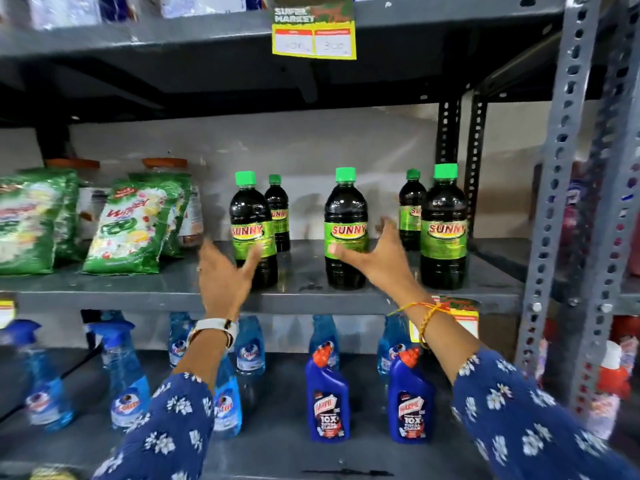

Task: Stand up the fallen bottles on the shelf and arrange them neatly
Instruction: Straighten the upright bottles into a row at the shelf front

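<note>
Several dark bottles with green caps and green "SUNNY" labels stand upright on the grey middle shelf [298, 271]. In front are a left bottle [252, 216], a middle bottle [345, 216] and a right bottle [444, 216]. Two more stand behind, one [278, 209] at left and one [410, 206] at right. My left hand [223, 275] is open just left of the left front bottle, thumb near its label. My right hand [381, 258] is open with fingers spread, its thumb touching the middle bottle's label, between the middle and right bottles. No bottle lies on its side.
Green detergent pouches [128, 226] lean at the shelf's left, with orange-lidded jars [166, 164] behind. Below stand blue spray bottles [126, 372] and dark blue toilet cleaner bottles [327, 396]. A perforated steel upright [554, 202] bounds the right. A yellow price tag [313, 32] hangs from the upper shelf.
</note>
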`<state>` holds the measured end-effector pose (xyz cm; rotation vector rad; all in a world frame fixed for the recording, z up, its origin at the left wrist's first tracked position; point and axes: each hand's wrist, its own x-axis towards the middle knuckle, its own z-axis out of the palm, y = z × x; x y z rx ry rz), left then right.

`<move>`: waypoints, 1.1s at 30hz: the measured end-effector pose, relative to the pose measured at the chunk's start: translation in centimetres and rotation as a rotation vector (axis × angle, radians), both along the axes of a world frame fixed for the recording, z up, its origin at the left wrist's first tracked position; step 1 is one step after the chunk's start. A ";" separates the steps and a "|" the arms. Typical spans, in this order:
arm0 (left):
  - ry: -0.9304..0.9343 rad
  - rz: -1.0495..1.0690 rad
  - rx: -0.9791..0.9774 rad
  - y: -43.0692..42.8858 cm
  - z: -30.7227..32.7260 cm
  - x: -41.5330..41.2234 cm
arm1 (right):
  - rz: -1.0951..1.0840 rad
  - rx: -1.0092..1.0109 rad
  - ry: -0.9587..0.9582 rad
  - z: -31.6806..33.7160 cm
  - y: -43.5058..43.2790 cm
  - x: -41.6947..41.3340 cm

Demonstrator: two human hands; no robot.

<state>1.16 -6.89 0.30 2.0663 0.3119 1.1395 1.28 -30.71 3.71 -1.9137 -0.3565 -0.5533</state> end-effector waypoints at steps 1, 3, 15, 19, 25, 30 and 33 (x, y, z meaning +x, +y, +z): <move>0.080 -0.007 0.049 0.1 -0.2 0.1 | 0.027 -0.005 0.095 -0.3 0.1 0.9; 0.170 0.026 0.153 0.2 -0.6 0.4 | 0.066 -0.086 0.197 -1.1 -0.1 2.4; 0.119 0.127 0.245 0.7 -1.5 0.9 | 0.069 -0.201 0.129 -1.5 -0.2 2.4; 0.112 0.119 0.241 0.7 -1.5 0.9 | 0.049 -0.232 0.125 -1.4 -0.3 2.2; 0.099 0.128 0.255 0.8 -1.6 0.9 | 0.045 -0.246 0.113 -1.4 -0.3 1.9; 0.103 0.128 0.259 0.9 -1.5 0.8 | 0.064 -0.249 0.104 -1.4 -0.3 1.9; 0.119 0.128 0.262 0.8 -1.5 0.8 | 0.064 -0.250 0.105 -1.5 -0.4 2.1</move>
